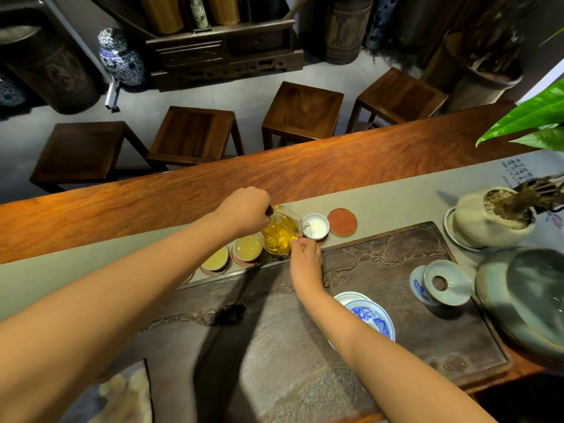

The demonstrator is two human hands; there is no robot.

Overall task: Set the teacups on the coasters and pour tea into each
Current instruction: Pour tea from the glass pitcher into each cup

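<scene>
My left hand grips the handle of a glass pitcher of amber tea, tilted with its spout over a white teacup that stands on a coaster. My right hand touches the pitcher's lower side with its fingertips. Two teacups, one next to the pitcher and one further left, stand on coasters and hold yellow tea. A bare red coaster lies to the right of the white cup. Whether tea is flowing cannot be told.
A carved dark tea tray fills the near table, with a blue-and-white bowl, a lidded gaiwan and a large grey-green basin. A potted plant stands at the right. Wooden stools line the far side.
</scene>
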